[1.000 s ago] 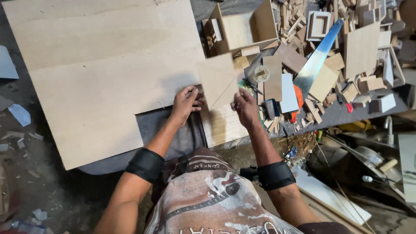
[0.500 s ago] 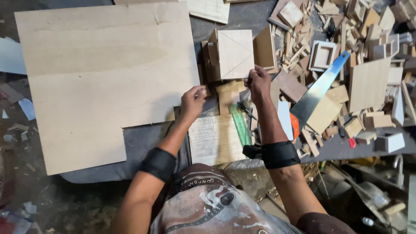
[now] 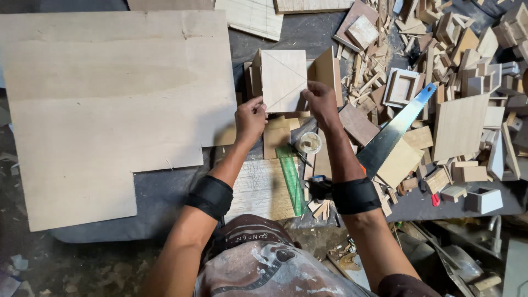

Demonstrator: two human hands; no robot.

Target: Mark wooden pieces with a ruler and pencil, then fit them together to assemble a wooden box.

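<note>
Two hands hold one square plywood panel (image 3: 283,80) above the dark desk (image 3: 165,192): the left hand (image 3: 250,118) pinches its lower left corner and the right hand (image 3: 322,102) its lower right corner, each grip closed on the panel. The panel stands over an open wooden box frame (image 3: 324,69) at the middle of the desk and bears two pencilled diagonals crossing near its centre. To seat such a panel well, judgement suggests keeping both corners level, lining its edges up with the frame walls before lowering, and keeping fingertips off the contact edge. Counted items: one large notched plywood sheet (image 3: 110,110) at left, one handsaw (image 3: 396,132) at right with its blade pointing away from the person, one green ruler (image 3: 290,179) near the right forearm, one small round pot (image 3: 309,143) just below the right hand, and two black wrist bands (image 3: 210,197). The offcut heap (image 3: 467,66) at right holds too many blocks to count.
</note>
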